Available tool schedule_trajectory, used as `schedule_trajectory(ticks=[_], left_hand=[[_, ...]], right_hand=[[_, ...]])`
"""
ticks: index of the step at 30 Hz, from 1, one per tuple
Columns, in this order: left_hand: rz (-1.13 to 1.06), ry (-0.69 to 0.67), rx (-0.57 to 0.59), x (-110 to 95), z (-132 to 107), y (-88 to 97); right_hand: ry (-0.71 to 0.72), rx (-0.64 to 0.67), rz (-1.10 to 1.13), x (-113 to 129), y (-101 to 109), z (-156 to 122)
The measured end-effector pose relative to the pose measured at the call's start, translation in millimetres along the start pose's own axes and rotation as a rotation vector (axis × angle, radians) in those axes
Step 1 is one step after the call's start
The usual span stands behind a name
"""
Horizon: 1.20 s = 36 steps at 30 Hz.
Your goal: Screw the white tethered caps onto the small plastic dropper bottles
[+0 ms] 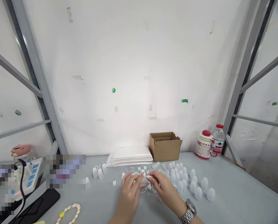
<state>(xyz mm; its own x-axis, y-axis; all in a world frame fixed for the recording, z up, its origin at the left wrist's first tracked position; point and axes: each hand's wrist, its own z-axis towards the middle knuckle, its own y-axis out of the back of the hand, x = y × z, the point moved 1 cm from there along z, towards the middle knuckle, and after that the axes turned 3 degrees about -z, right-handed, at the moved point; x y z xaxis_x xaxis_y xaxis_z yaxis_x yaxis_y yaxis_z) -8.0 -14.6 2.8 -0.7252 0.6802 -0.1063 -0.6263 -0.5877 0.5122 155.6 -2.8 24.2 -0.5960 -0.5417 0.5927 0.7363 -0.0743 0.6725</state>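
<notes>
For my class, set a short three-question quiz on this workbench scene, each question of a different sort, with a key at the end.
1. True or false: the left hand and the right hand both pinch one small white part between them.
2. Where does the big cluster of white bottles stand? A. left of the hands B. right of the hands C. nearer the person than the hands
3. Fill the gap: the wristwatch sits on the ___ wrist.
Key: 1 true; 2 B; 3 right.
</notes>
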Motion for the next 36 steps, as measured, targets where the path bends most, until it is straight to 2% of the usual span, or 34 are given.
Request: schedule_trajectory(ticks=[3,6,9,13,16,18,19,23,25,29,36], left_hand=[[-0.048,0.056,0.028,3,-2,-3.6],[-0.066,0.081,0.025,5,-4,-5.6],[-0.049,0.032,0.000,5,-4,-5.5],[0.000,-0.061,-0.046,4,-4,-4.0],[-0.017,-0.063,-0.024,4,-4,-4.5],[-0.077,0.029,-0.010,5,-4,-5.4],[-0.123,0.125,0.004,6,-4,-5.8],[-0.449,0.670,0.090,11,1,-7.5],[-0.639,0.846,0.103,12,3,-8.4],[-0.825,0.960,0.134,10,5,-10.2],[-0.783,0.967,0.110,6,6,-10.6]], right_hand=[[0.108,0.020,-0.078,0,4,-1],[0.111,0.020,-0.085,-1,1,-2],[-0.011,0.027,0.082,-2,-9,-1],[-0.262,0.041,0.404,-4,-25,2],[-0.431,0.133,0.588,-6,-31,4],[-0.457,0.166,0.636,-7,-27,6],[-0.450,0.143,0.638,-8,-23,8],[-0.442,-0.168,0.641,-14,2,13],[-0.449,-0.283,0.673,-15,11,15],[-0.440,-0.297,0.784,-12,13,13],[-0.467,-0.298,0.861,-7,7,8]])
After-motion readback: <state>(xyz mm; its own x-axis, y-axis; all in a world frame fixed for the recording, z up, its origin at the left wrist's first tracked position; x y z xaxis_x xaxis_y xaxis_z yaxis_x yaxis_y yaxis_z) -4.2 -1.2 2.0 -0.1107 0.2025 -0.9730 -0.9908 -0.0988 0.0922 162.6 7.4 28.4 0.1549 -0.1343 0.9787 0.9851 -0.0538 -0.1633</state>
